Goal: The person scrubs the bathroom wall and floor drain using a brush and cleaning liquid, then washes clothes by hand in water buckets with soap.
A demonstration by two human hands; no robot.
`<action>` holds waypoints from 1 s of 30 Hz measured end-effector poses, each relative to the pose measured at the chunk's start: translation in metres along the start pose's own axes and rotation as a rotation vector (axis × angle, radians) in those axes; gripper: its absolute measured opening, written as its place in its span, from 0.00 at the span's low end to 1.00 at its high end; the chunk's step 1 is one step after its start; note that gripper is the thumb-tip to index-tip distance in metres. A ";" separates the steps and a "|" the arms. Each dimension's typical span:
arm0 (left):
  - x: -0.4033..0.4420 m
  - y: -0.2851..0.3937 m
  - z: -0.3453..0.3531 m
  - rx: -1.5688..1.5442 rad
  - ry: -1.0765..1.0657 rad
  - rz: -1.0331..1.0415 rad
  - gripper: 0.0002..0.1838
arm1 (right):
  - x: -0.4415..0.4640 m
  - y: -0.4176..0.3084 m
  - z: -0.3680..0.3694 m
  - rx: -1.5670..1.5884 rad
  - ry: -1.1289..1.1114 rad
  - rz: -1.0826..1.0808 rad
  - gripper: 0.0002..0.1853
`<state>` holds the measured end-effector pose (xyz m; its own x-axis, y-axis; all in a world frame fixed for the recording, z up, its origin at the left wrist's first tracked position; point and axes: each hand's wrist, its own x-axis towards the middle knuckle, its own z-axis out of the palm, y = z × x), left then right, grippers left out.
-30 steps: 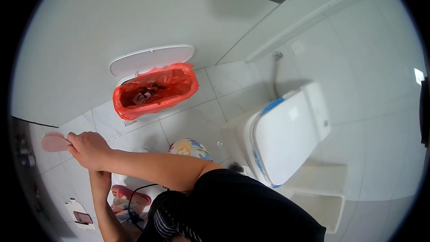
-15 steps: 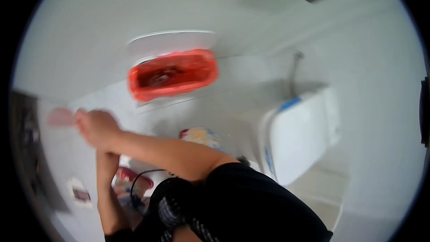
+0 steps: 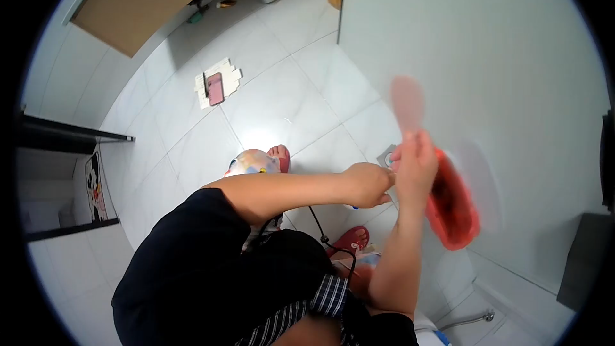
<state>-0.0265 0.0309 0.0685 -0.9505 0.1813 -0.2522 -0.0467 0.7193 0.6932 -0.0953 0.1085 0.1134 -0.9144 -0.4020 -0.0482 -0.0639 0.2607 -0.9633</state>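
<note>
Spreading below: floor of smooth, glossy white tiles.
Bin: long and rounded, lined with red plastic, beside the forearm.
Right hand: fingers clamped on the handle of a brush.
Left hand: curled, close to the right hand; whether it grips something, I cannot tell.
Brush: pink, oval head, blurred, pointing away from the body.

Large white tiles with thin grey joints cover the floor, which catches a soft, whitish sheen. A smooth, pale grey wall fills the upper right. At upper left, a tan cabinet overhangs the tiles; below it, a black frame borders the left side.
</note>
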 end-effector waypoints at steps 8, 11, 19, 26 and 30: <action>-0.004 -0.006 0.002 0.078 -0.004 0.041 0.19 | 0.004 -0.004 0.002 0.002 0.009 0.066 0.11; -0.001 -0.013 0.012 0.075 -0.005 0.066 0.18 | 0.005 -0.004 0.003 0.020 0.025 0.052 0.11; 0.000 -0.010 0.011 0.073 -0.036 0.031 0.16 | 0.009 -0.004 0.007 0.100 0.050 0.080 0.17; -0.007 -0.007 0.002 0.063 -0.004 0.025 0.15 | 0.012 0.002 0.010 0.103 0.024 0.026 0.15; -0.006 -0.011 0.005 0.091 0.024 0.030 0.14 | 0.011 0.002 0.015 0.104 0.007 0.049 0.15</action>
<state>-0.0187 0.0250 0.0590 -0.9581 0.1889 -0.2154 0.0092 0.7718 0.6358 -0.0989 0.0913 0.1069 -0.9180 -0.3852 -0.0944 0.0223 0.1874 -0.9820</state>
